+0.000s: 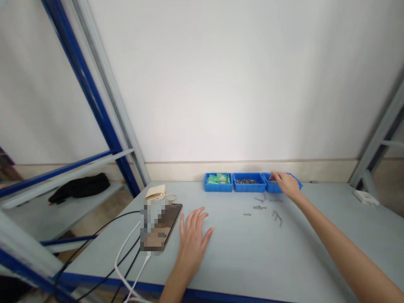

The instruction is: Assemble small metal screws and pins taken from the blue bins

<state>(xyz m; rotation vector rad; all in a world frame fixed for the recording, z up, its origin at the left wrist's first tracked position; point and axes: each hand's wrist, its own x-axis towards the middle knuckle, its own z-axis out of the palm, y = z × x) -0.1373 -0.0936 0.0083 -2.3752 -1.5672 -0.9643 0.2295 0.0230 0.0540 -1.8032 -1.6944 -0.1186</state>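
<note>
My left hand (193, 235) rests on the grey tabletop with its fingers spread, right of a phone (170, 221). At the back, my right hand (286, 183) reaches over the right blue bin (274, 188), its fingers drawn together at the bin's mouth. Whatever they may hold is too small to make out. Thin metal pieces show inside that bin, partly covered by the hand. The middle blue bin (249, 188) has many small metal parts. Green-and-white packets (218, 179) fill the left blue bin (217, 189). Several screw-like pieces (259, 207) and bent metal rods (277, 217) lie before the bins.
A cream box-shaped device (155, 192) stands behind the phone. White cable (121, 248) and black cables run off the table's left side. A white object (365, 197) lies at the far right. Blue-and-grey posts (94, 101) frame the table, and a wall (240, 92) closes the back.
</note>
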